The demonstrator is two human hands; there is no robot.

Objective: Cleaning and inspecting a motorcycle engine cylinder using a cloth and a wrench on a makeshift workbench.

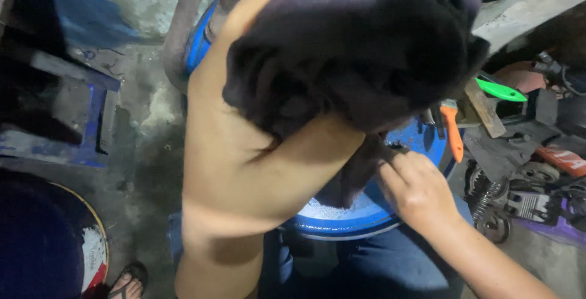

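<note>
1. Up close to the camera, a dark cloth [360, 42] is bunched over the raised left arm; the left hand is buried under it, so can't tell its grip.
2. Lower right, the right hand [415, 183] has its fingers pressed together, pinching the cloth's hanging tail.
3. Underneath sits a blue drum [360, 216].
4. Far right: orange-handled tool [452, 133], green-handled tool [500, 90].

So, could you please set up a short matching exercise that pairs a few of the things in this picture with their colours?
Things:
1. cloth
2. drum lid
3. tool handle beside the lid
4. tool handle at the far right

Colours:
A. orange
B. bright green
C. dark, near black
D. blue

Pairs: 1-C, 2-D, 3-A, 4-B
</note>
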